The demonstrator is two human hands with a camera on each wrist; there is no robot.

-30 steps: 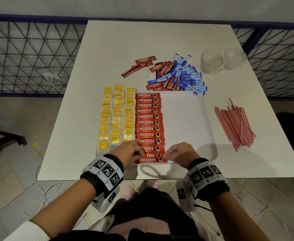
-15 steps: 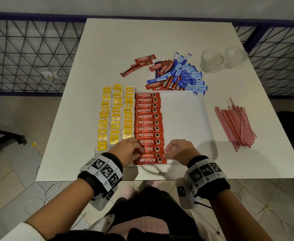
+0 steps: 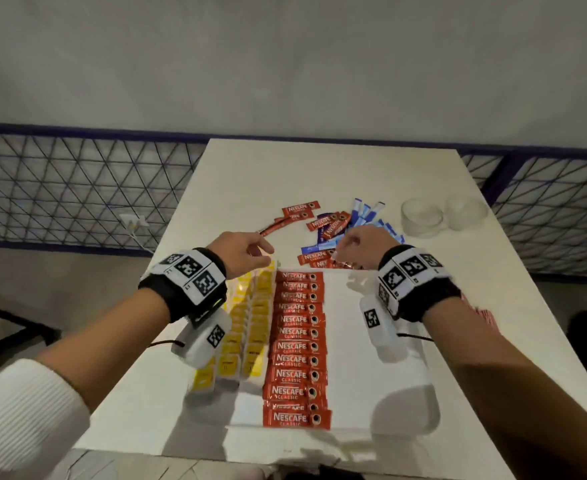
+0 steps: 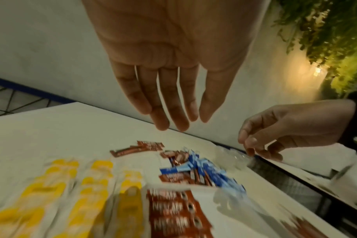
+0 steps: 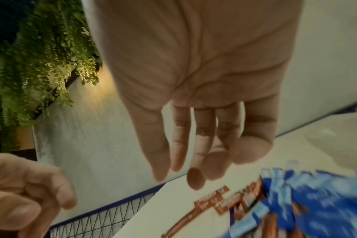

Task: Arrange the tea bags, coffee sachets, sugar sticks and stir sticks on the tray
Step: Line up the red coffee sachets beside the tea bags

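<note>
I see a flat white tray [image 3: 371, 341] with thin edges on the white rectangular desk [image 3: 320, 174]. Glossy red coffee sachets [image 3: 297, 344] lie in one overlapping column on the tray's left half; yellow-tagged tea bags [image 3: 250, 327] form rows just left of that column. The tray's right half is bare white surface. Beyond the tray's far edge, loose red sachets and slim blue sugar sticks [image 3: 365, 216] lie heaped together. Thin red stir sticks [image 3: 481, 315] show right of the tray, mostly hidden by my right forearm. Two clear round cups [image 3: 423, 220] stand beyond the tray's far right corner.

My left hand [image 3: 240, 254] hovers over the tray's far left corner; the wrist view shows its grip spread, fingers [image 4: 163, 99] straight and holding nothing. My right hand [image 3: 361, 247] hovers over the heap at the tray's far edge, fingers [image 5: 202, 145] loosely extended, nothing between them. Both wrist views are motion-blurred.
</note>
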